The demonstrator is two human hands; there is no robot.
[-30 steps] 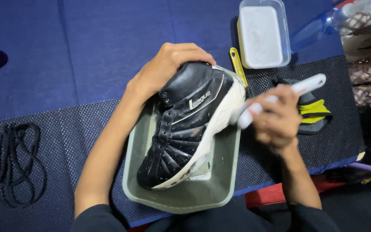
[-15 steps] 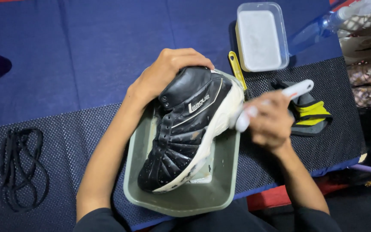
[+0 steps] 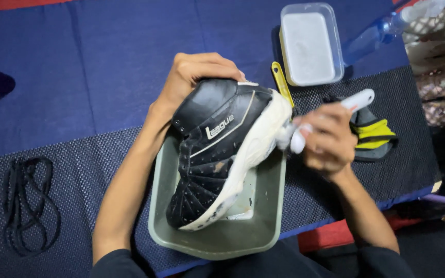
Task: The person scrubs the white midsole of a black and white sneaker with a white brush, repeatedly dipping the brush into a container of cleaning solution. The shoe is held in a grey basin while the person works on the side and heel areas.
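Lying at the far left on the dark mesh mat point(image 3: 78, 170), a coil of black laces point(image 3: 27, 206) sat well apart from the grey-green tub point(image 3: 217, 242). The left hand point(image 3: 197, 77) gripped the heel of a black shoe point(image 3: 217, 154) with a white sole, tilted toe-down inside that tub. The right hand point(image 3: 325, 139) was closed around a white brush point(image 3: 356, 100), its blurred head seemingly touching the sole, with a lidded white container point(image 3: 310, 44) beyond.
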